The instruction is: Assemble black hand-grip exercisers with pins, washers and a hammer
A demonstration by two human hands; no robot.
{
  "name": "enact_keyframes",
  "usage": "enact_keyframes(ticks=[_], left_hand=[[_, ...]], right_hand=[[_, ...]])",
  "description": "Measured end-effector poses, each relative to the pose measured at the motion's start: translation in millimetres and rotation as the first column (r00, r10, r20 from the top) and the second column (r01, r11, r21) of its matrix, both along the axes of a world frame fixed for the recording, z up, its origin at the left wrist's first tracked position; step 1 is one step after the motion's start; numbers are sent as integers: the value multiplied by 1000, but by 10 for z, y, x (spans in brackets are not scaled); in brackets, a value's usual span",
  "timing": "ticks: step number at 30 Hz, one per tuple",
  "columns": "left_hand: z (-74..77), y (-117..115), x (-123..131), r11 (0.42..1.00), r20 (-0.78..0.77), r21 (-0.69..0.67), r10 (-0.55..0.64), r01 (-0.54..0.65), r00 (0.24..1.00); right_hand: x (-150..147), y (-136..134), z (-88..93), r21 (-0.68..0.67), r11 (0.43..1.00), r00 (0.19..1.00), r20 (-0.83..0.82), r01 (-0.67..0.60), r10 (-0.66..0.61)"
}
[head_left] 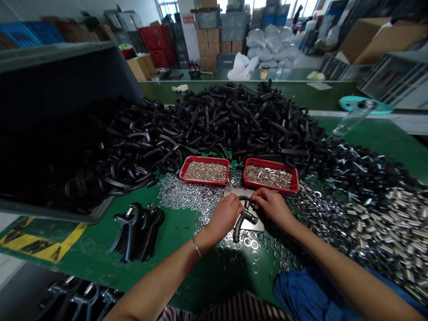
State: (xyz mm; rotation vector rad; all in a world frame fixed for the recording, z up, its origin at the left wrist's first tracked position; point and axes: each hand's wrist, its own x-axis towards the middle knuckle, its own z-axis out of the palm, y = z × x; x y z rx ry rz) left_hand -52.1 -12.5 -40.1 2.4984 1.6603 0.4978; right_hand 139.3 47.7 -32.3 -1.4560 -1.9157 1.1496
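Over a small metal plate (pixel 258 225), a curved black handle-like part (pixel 245 217) with a short metal pin is held between my hands. My left hand (pixel 226 213) is closed on its left side, thumb and fingers pinching. The fingers of my right hand (pixel 271 206) are pressed together at its upper right; any small piece between them is too small to make out. Just beyond stand two red trays: the left tray (pixel 204 182) contains tiny metal bits, the right tray (pixel 297 183) small metal pins. Loose metal rings (pixel 254 256) lie around the plate.
A large pile of black parts (pixel 234 116) spreads behind the trays, spilling from a tipped grey crate (pixel 100 218). Several assembled black parts (pixel 135 232) stand at left. Metal sleeves (pixel 394 223) and black caps (pixel 368 174) heap at right. Blue cloth (pixel 301 292) lies near my right forearm.
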Motion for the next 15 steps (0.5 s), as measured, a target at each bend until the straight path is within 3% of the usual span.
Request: enact_keyframes(ticks=[5,10,15], left_hand=[[-30,-18,34,1000,-29,9,-23,23,999],[-7,-8,41,997,75,-16,79,-78,994],[-3,-14,27,998,104,-12,59,-58,993]], right_hand=[[-32,39,-19,93,995,996,89,-34,26],[-77,45,-15,138,990,989,147,-22,2],[-106,45,-46,183,983,979,200,-9,-28]])
